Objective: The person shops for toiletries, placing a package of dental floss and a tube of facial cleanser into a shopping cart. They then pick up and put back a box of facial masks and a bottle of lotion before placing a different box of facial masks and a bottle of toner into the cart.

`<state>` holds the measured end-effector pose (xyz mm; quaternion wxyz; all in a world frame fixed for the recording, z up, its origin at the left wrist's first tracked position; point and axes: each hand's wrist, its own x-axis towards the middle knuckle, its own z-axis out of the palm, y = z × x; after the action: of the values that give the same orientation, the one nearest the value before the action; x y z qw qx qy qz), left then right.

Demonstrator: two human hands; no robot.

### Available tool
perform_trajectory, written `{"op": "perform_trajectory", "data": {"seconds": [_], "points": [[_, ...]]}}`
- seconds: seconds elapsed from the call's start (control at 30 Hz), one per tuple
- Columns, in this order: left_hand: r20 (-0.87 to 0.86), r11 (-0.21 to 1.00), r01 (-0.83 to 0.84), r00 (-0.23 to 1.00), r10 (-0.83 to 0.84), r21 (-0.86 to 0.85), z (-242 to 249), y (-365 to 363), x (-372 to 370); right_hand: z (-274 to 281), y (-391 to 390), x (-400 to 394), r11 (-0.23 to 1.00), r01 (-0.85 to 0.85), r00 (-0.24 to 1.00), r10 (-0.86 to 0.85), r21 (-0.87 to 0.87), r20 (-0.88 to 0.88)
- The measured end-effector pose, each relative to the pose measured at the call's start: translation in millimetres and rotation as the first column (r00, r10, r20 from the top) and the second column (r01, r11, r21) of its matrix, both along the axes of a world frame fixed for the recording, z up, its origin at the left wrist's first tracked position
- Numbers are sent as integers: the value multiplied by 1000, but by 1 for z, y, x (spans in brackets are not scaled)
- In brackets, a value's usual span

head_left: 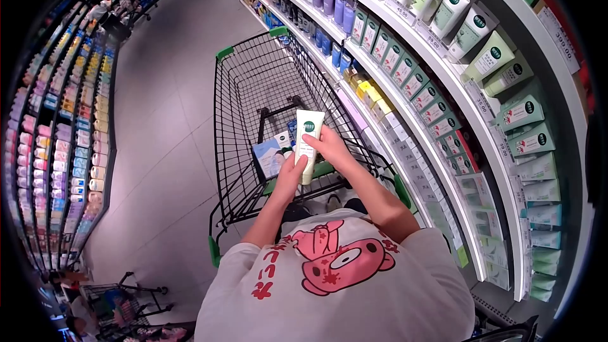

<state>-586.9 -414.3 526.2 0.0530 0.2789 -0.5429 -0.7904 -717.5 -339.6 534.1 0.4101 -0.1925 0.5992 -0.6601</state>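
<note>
Both my hands are closed on a pale cream tube [308, 125] with a round dark green logo, held upright above the near end of a black wire shopping cart [237, 50]. My left hand [291, 174] grips the tube's lower left side. From the right, my right hand [324, 145] holds its middle, with a finger or thumb across the front. Just beyond my left hand, a light blue and white box [269, 157] lies in the cart. Beside it is a smaller dark blue item [292, 128], partly hidden by the tube.
Curved shelves [405, 19] of tubes and boxes run close along the right. Shelves of colourful bottles [98, 158] line the left, across a tiled aisle [161, 88]. Another cart [123, 304] and a person [82, 316] are at the lower left.
</note>
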Motion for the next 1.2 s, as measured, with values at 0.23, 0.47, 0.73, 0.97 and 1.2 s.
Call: {"op": "perform_trajectory", "data": {"seconds": [0.23,0.47,0.73,0.97,1.2], "points": [[-60,997,-52,997,56,58,-2,10,-1,1,10,5,999,-30,999,32,-36,32],[-102,995,-30,994,40,93,2,20,-5,13,19,0,996,89,975,-84,-19,206],[-79,995,4,997,4,104,2,25,-9,-6,19,-9,989,149,970,-142,22,-199],[-87,983,-42,994,58,177,-4,22,-10,-14,15,-18,997,71,994,-68,31,-84],[-22,966,-140,989,148,215,4,8,-10,4,15,-11,998,-61,998,61,-34,17]]}}
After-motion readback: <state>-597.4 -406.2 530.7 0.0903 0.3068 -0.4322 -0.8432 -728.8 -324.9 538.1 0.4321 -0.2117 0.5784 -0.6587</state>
